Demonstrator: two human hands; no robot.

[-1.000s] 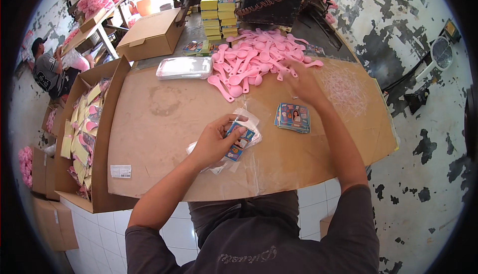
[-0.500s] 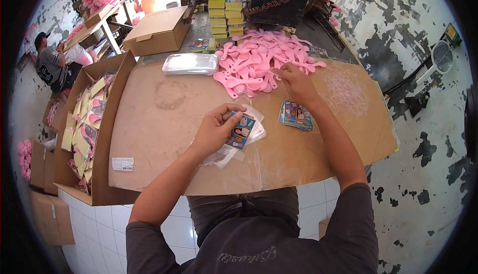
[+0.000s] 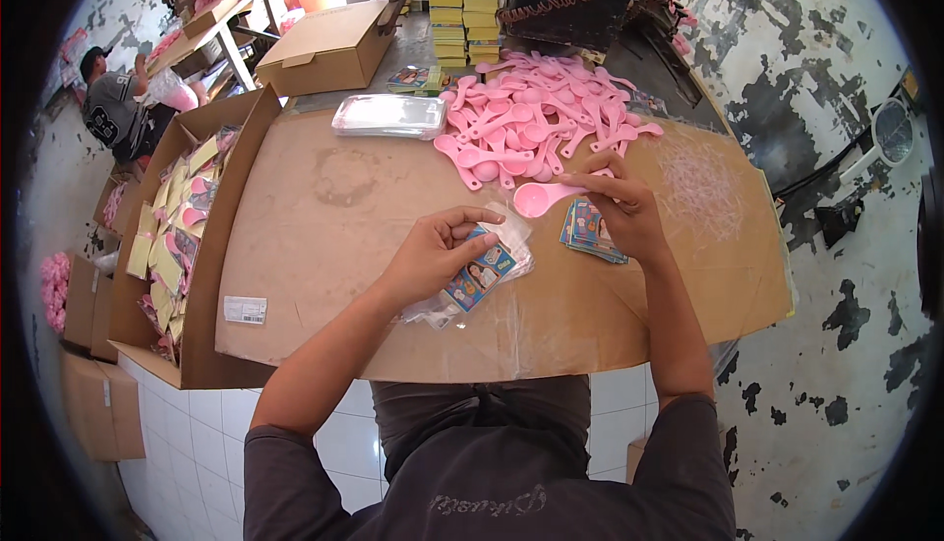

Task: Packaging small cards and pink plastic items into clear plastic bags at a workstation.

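- pink plastic spoon with round bowl and flat handle (image 3: 536, 200): in the right hand (image 3: 624, 209), held over the cardboard sheet, right of its middle, between the spoon heap and the card stack. bowl points left, hollow side showing.
- right hand: fingers closed to a pinch on the handle, nothing else in it that i can see.
- left hand (image 3: 428, 251): half curled, index finger extended with a gap to the thumb. thumb lies on a blue printed rectangular card (image 3: 479, 280); the grip behind it is hidden.
- that card sits tilted over a loose bundle of clear plastic bags (image 3: 518, 234), toward the near edge of the sheet.
- stack of blue printed cards (image 3: 587, 226): right of the bags, partly hidden by the right hand.
- heap of pink plastic spoons (image 3: 536, 113): across the far edge of the sheet.
- flat pile of clear plastic sleeves (image 3: 388, 115): at the far edge, just left of the heap.
- tangle of thin pale strands (image 3: 703, 187): far right corner.
- white paper label (image 3: 245, 310): near left corner.
- brown cardboard sheet (image 3: 334, 256): an open brown cardboard box (image 3: 202, 344) full of bagged yellow-and-pink packets (image 3: 177, 246) stands along its left edge.
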